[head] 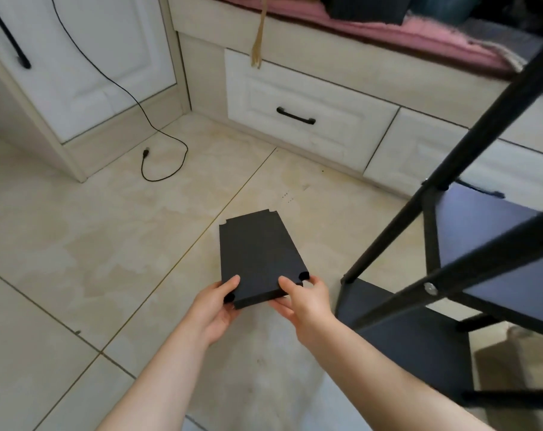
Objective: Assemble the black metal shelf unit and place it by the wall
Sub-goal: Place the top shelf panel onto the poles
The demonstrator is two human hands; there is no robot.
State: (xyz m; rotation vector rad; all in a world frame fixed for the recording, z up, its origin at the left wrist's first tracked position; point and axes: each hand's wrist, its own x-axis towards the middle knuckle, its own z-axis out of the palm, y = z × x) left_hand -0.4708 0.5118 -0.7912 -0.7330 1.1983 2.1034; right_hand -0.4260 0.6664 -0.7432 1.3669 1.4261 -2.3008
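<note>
A flat black shelf panel (257, 253) with notched corners was held level above the tiled floor, while the partly assembled black frame (469, 231), shelves already fitted between slanting posts, was seen just right.

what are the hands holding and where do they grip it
Both hands hold one black shelf panel by its near edge: the left hand grips the near left corner, the right hand the near right corner.

black cable (158, 119) trails down the white cupboard (77, 73) onto the tiled floor (77, 259), plug end loose. white drawer (301, 119) w/ black handle under a pink cushion (388, 29) (tan tassel (257, 42) hangs over front).
</note>
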